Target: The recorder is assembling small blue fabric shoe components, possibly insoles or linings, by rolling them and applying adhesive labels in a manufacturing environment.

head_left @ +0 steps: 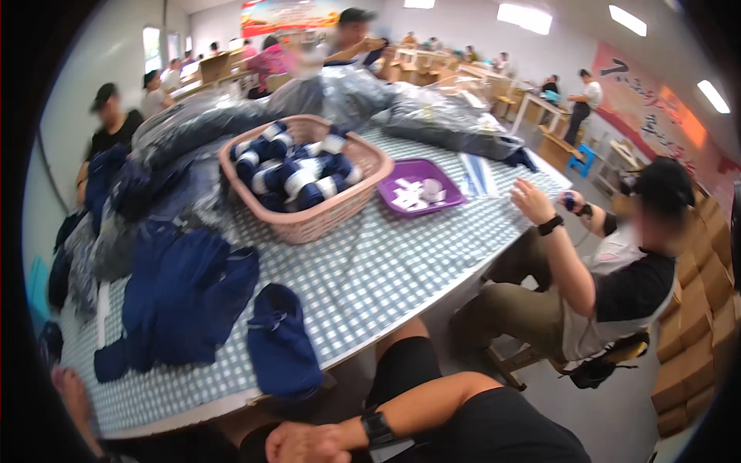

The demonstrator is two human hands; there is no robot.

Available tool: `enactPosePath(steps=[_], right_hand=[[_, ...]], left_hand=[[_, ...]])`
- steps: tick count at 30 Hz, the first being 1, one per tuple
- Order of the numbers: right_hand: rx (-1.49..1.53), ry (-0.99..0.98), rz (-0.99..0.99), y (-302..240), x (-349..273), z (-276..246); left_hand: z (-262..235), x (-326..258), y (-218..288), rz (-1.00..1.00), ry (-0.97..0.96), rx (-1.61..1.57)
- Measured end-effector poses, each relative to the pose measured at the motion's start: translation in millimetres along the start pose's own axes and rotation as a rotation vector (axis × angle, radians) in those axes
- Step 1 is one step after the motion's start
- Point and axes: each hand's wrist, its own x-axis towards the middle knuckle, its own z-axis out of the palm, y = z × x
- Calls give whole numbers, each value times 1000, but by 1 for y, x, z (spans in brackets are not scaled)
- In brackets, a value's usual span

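Observation:
My right hand (309,443) is low in the view, below the table's near edge, with a dark watch on its wrist. Its fingers are curled in; whether anything is inside them is hidden. Skin pressed against it could be my left hand, but I cannot separate the two clearly. Nearest on the table is a folded navy cloth piece (284,343), hanging slightly over the edge. To its left a navy garment (181,289) is spread out. Farther back, a pink basket (297,225) holds several navy rolls with white bands. Beside it, a purple tray (421,210) contains small white pieces.
A checked cloth covers the table (363,278). Plastic-wrapped bundles (448,116) line its far side. A co-worker (625,270) sits at the right, holding a small dark item. Stacked cartons (691,332) stand behind. At the left edge is a bare limb (75,397), its owner unclear.

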Motion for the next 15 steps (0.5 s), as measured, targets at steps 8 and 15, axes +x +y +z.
enactPosePath(steps=[8, 15], right_hand=[[307, -186, 183, -44, 31, 2], [-76, -364, -133, -88, 38, -10]], left_hand=[[79, -24, -6, 55, 423, -678], [68, -8, 7, -39, 201, -645]])
